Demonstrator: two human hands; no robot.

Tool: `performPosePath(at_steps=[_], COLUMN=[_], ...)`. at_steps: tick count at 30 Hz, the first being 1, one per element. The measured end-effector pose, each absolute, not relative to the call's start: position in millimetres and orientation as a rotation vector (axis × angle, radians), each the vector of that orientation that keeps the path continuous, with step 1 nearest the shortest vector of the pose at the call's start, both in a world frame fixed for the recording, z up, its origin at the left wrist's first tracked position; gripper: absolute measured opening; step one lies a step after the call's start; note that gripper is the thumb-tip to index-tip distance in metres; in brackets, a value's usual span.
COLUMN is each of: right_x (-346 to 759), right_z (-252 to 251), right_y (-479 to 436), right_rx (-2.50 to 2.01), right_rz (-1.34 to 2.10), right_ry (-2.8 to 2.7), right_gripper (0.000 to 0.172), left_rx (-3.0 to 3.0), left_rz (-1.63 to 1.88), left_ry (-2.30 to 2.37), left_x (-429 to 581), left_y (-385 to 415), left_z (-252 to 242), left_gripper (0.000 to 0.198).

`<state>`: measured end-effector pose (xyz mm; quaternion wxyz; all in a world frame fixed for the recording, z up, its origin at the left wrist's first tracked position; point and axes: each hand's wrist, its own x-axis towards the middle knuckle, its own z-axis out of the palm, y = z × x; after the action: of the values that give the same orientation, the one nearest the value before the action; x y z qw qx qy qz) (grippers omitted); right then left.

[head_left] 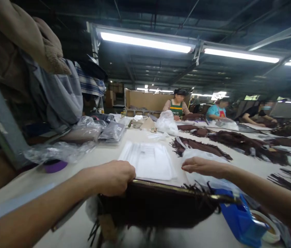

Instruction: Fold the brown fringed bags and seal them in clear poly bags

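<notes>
My left hand (pixel 116 177) is closed in a fist on the left end of a dark brown fringed bag (pixel 158 206), gripping its top edge by the gold zipper. The bag stands upright at the table's near edge. My right hand (pixel 201 166) hovers over a clear plastic bag (pixel 202 179) just beyond the brown bag, fingers stretched out and pointing left; I cannot tell if they touch it. A stack of flat clear plastic bags (pixel 148 160) lies just beyond both hands.
A blue tape dispenser (pixel 240 220) sits at the near right. Brown fringed pieces (pixel 238 141) are spread across the long white table (pixel 65 227). Three other people work at the far end. Hanging clothes (pixel 57 89) and crumpled plastic (pixel 57 151) fill the left side.
</notes>
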<state>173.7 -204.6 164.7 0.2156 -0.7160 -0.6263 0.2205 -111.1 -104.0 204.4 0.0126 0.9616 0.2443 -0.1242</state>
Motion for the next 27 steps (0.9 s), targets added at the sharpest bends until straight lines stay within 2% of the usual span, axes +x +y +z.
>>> performPosePath(at_steps=[3, 5, 8, 9, 12, 13, 15, 17, 23, 27], right_x=[131.4, 100.6, 68.9, 64.9, 68.8, 72.9, 80.3, 84.8, 93.7, 108.3], right_z=[175.8, 177.9, 167.5, 163.4, 161.2, 164.5, 174.6, 185.0, 203.1, 203.8], right_y=[-218.0, -227.2, -235.8, -236.4, -234.4, -233.6, -233.4, -234.8, -239.8, -239.3], right_rx=[-1.919, -1.836, -1.759, -1.768, -1.871, -1.89, -1.889, -1.888, -2.064, -2.074], right_rz=[0.813, 0.912, 0.873, 0.856, 0.914, 0.953, 1.023, 1.098, 1.138, 1.216], right_ry=[-1.827, -1.94, -2.133, -2.171, -2.153, -2.126, -2.071, -2.031, -2.114, -2.158], right_gripper=[0.038, 0.047, 0.063, 0.057, 0.014, 0.004, 0.012, 0.012, 0.005, 0.012], left_rx=[2.764, 2.737, 2.661, 2.614, 2.514, 2.51, 2.537, 2.556, 2.438, 2.399], left_rz=[-0.742, -0.734, -0.687, -0.672, -0.626, -0.607, -0.56, -0.542, -0.64, -0.702], left_ry=[0.772, 0.734, 0.686, 0.686, 0.696, 0.703, 0.729, 0.739, 0.647, 0.66], left_x=[-109.7, -110.2, -116.0, -119.1, -130.2, -134.2, -141.4, -146.8, -148.7, -147.9], left_y=[-100.0, -99.6, -101.8, -102.4, -102.8, -102.7, -102.9, -104.0, -101.9, -85.2], left_z=[209.7, 207.3, 212.2, 216.8, 231.0, 233.5, 232.1, 223.3, 205.2, 212.6], left_gripper=[0.013, 0.013, 0.011, 0.009, 0.01, 0.011, 0.016, 0.022, 0.019, 0.019])
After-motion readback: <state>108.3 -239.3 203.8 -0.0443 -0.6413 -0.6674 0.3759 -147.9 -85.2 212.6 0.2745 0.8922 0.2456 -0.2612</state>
